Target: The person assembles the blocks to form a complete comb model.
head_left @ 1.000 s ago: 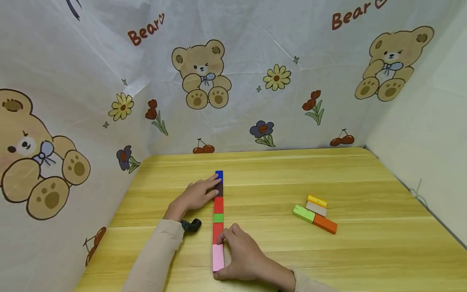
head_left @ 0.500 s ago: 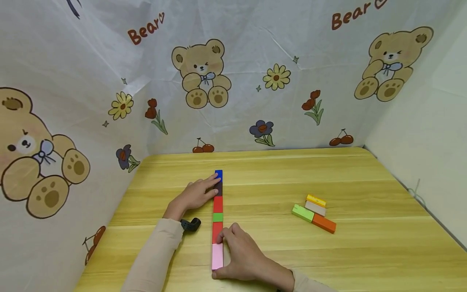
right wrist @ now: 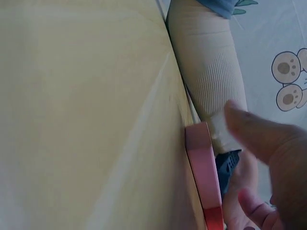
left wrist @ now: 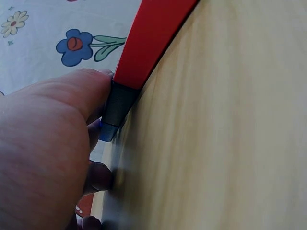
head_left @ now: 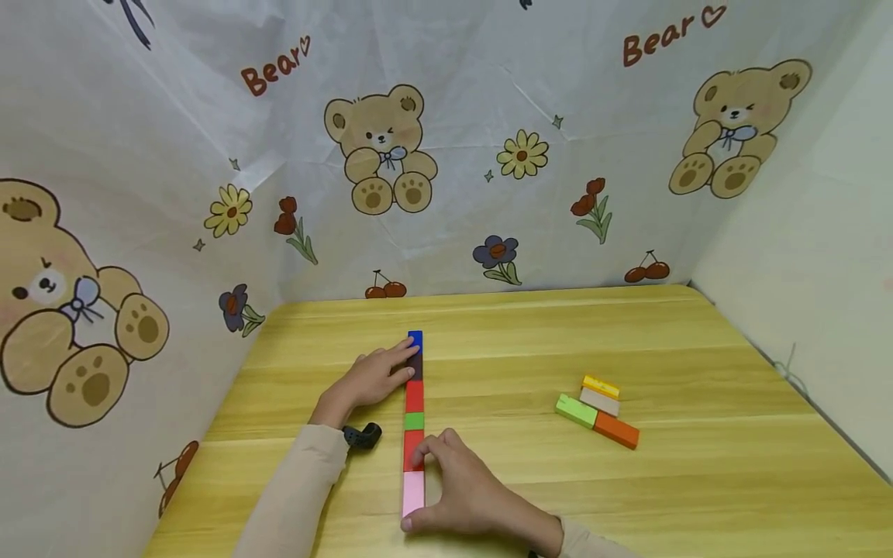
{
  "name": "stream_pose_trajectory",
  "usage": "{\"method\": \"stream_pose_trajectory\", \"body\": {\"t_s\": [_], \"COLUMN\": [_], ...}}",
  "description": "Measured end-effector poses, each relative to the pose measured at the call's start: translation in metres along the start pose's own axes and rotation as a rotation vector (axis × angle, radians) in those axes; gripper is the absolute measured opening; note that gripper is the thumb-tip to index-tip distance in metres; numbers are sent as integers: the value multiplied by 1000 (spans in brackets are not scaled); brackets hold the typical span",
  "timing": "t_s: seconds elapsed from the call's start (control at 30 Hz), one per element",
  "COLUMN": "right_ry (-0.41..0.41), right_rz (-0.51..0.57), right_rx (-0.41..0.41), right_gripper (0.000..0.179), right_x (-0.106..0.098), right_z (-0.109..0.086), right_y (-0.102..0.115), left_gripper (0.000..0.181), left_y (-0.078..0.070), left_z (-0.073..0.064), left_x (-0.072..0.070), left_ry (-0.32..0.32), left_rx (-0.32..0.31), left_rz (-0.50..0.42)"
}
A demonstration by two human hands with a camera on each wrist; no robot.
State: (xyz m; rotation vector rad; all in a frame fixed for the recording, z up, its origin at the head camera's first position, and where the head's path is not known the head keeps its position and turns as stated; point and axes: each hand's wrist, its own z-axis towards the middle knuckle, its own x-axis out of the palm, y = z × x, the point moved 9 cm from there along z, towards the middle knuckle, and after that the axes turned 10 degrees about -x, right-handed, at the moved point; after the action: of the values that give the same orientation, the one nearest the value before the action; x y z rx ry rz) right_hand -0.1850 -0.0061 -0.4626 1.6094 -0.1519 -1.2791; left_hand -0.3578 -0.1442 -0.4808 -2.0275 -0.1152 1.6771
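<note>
A straight row of blocks runs away from me in the head view: pink [head_left: 413,491], red [head_left: 412,443], green [head_left: 415,421], another red [head_left: 415,397], dark [head_left: 417,367] and blue [head_left: 415,338]. My left hand [head_left: 373,377] rests at its far end, with fairly straight fingers on the blue and dark blocks. My right hand [head_left: 456,488] spans the near end, thumb by the pink block, bent forefinger over the nearer red one. In the right wrist view, the blurred thumb [right wrist: 240,122] stands apart from the pink block [right wrist: 204,167].
Four-coloured blocks lie to the right: yellow [head_left: 601,387], beige [head_left: 599,401], light green [head_left: 576,411] and orange [head_left: 617,430]. The wooden table [head_left: 502,349] meets a bear-printed cloth [head_left: 453,225] at the back. A black device [head_left: 363,436] sits on the left wrist.
The head view has shifted slightly. My right thumb now overlaps the near end of the pink block instead of lying just beyond it. The left hand and row keep their places.
</note>
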Motion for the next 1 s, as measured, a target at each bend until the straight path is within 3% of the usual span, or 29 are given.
{"method": "stream_pose_trajectory", "body": {"t_s": [0.27, 0.5, 0.77, 1.0], "right_ry": [-55, -129, -283, -466], "right_rz": [157, 189, 127, 162], "right_rx": [24, 25, 74, 100], "right_gripper": [57, 48, 34, 29], "right_x": [-19, -46, -89, -122], "right_z": [2, -1, -14, -32], "right_y": [-6, -9, -19, -38], "left_gripper": [56, 57, 56, 56], "left_y": [2, 2, 1, 0], "left_z": [-2, 0, 0, 0], "left_x": [2, 2, -1, 0], "left_ry": [-4, -12, -15, -8], "left_rx": [-2, 9, 0, 0], "left_rz": [2, 9, 13, 13]}}
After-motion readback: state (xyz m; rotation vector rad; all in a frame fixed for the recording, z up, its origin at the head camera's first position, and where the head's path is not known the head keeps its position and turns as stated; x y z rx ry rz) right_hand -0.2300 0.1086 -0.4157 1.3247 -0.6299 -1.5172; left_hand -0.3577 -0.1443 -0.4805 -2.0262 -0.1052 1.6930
